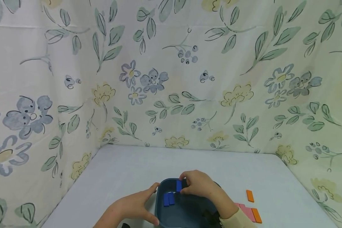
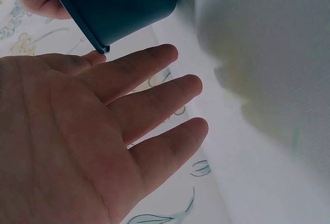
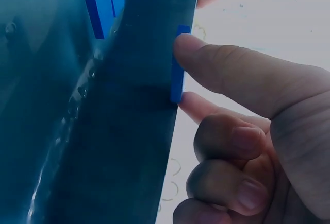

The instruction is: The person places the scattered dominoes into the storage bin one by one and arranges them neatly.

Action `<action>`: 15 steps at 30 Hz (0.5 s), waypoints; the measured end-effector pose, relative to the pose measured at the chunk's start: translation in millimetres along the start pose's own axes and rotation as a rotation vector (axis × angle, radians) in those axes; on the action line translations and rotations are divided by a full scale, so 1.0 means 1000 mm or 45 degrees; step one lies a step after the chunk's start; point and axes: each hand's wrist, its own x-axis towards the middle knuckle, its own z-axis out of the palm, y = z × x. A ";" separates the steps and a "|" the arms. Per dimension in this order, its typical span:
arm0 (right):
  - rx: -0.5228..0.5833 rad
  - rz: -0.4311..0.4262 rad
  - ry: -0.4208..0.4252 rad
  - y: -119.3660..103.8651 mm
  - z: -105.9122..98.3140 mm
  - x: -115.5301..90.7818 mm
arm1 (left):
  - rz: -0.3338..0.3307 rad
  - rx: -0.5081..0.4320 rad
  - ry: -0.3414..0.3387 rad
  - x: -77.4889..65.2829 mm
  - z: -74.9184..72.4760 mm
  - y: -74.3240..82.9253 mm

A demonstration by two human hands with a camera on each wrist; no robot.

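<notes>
A dark blue-green box (image 1: 185, 215) stands on the table in front of me. My right hand (image 1: 200, 183) reaches over its far side and pinches a small blue block (image 1: 178, 186) between thumb and index finger. In the right wrist view that blue block (image 3: 177, 82) is upright, close by the box's edge, and the other fingers are curled in. Two more blue blocks (image 1: 169, 199) lie side by side inside the box. My left hand (image 1: 135, 204) is at the box's left side, thumb and index fingertip at the rim, the other fingers extended (image 2: 160, 100).
Right of the box lie an orange block (image 1: 250, 196), a second orange block (image 1: 256, 215) and pink blocks (image 1: 247, 211), partly behind my right forearm. A small black object (image 1: 125, 225) shows at the bottom edge. Floral cloth (image 1: 171, 120) hangs around the white table (image 1: 131, 164).
</notes>
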 end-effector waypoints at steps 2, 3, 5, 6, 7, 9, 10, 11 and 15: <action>0.003 -0.011 -0.007 0.000 0.001 0.000 | 0.010 0.002 0.000 0.000 0.000 0.000; 0.006 -0.016 -0.013 0.000 0.001 0.000 | 0.015 0.010 0.001 0.000 0.000 0.000; 0.009 -0.031 -0.029 0.000 0.002 0.000 | 0.025 0.022 0.004 -0.001 0.000 0.000; 0.003 -0.037 -0.038 0.000 0.004 0.000 | 0.028 0.023 0.004 -0.001 0.000 0.000; -0.003 -0.042 -0.049 0.000 0.005 0.000 | 0.030 0.020 0.002 -0.001 0.000 0.001; -0.016 -0.049 -0.067 -0.001 0.007 0.001 | 0.033 0.017 -0.001 -0.001 0.000 0.001; -0.030 -0.054 -0.075 -0.001 0.008 0.001 | 0.034 0.012 -0.003 -0.001 0.000 0.001; -0.041 -0.059 -0.080 -0.001 0.009 0.001 | 0.034 0.010 -0.004 -0.002 0.000 0.002; -0.078 -0.070 -0.090 -0.002 0.011 0.001 | 0.022 0.019 -0.001 -0.002 0.000 0.002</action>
